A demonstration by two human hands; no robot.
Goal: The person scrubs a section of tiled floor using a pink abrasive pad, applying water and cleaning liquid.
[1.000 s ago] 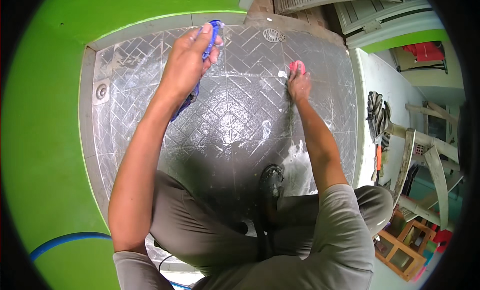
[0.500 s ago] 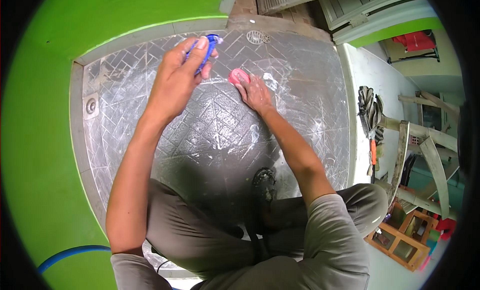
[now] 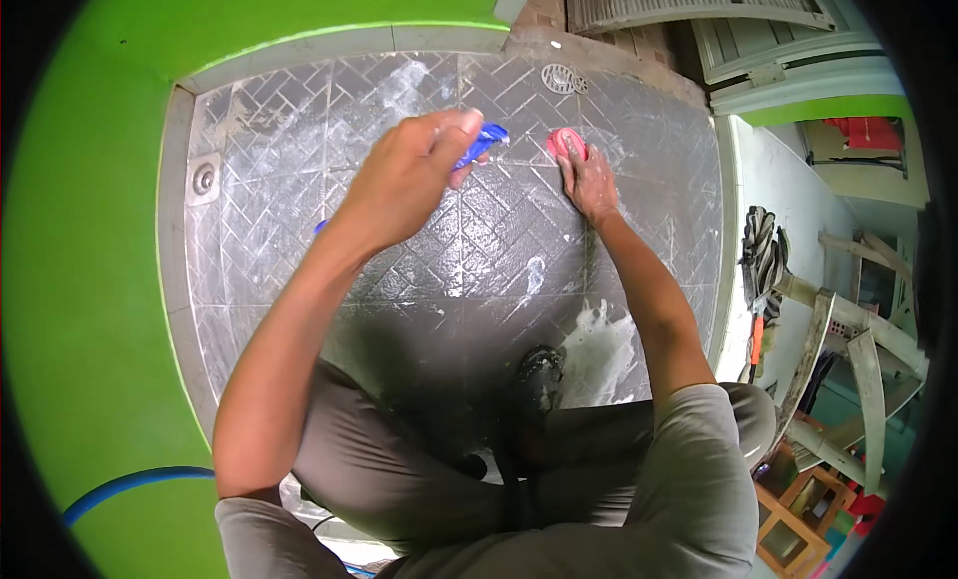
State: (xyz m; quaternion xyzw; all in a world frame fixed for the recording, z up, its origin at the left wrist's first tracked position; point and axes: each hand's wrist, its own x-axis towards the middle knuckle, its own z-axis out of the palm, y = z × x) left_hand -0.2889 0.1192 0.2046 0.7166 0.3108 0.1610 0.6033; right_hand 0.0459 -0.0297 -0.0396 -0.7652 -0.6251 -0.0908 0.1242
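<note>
My left hand (image 3: 414,175) is raised above the wet floor, its fingers closed around a crumpled blue plastic packet (image 3: 483,145) with whitish marks at its end. My right hand (image 3: 591,183) reaches farther out to the right and grips a pink oval scrubber (image 3: 567,143) down on the tiles; its underside is hidden. The two hands are apart. Grey floor tiles (image 3: 499,205) in a herringbone pattern lie beneath them, wet and streaked with white suds. A small blue thing (image 3: 320,226) shows partly behind my left forearm.
Round drain covers (image 3: 564,78) are set at the far edge, and a square drain (image 3: 204,180) lies by the left wall. Striped gloves (image 3: 763,250) and an orange-handled tool (image 3: 756,340) rest on the white ledge at right. A foamy puddle (image 3: 599,355) spreads near my foot.
The view has shifted, so the surroundings sit farther right. My left hand has come lower and nearer the right one. My right hand has slid the pink scrubber rightward across the floor.
</note>
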